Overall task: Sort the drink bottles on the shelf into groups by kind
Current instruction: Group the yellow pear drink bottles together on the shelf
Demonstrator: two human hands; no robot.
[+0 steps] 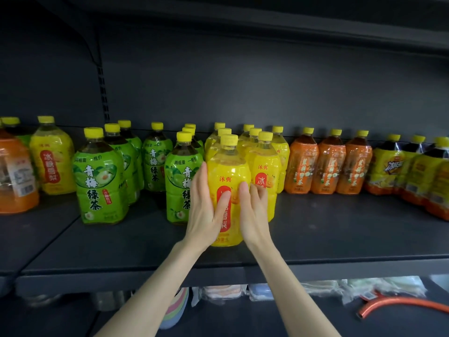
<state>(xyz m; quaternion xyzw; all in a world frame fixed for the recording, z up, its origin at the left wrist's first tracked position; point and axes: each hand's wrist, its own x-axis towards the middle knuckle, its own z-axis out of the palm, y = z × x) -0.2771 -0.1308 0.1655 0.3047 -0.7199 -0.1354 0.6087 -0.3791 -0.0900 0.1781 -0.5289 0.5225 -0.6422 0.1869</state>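
Note:
A yellow-labelled bottle (228, 171) with a yellow cap stands upright at the front middle of the dark shelf (340, 229). My left hand (206, 207) lies flat against its left side, fingers straight, thumb across the red label. My right hand (252, 210) presses its right side with straight fingers. More yellow bottles (264, 164) stand in rows right behind it. Green-labelled tea bottles (100, 176) are grouped to the left. Three orange-labelled bottles (328, 164) line up to the right.
At the far left stand an orange bottle (17, 173) and one yellow bottle (52, 159). Dark-drink bottles with yellow-orange labels (413, 171) fill the far right. Below the shelf lie packaged goods (315, 290) and an orange hose (393, 305).

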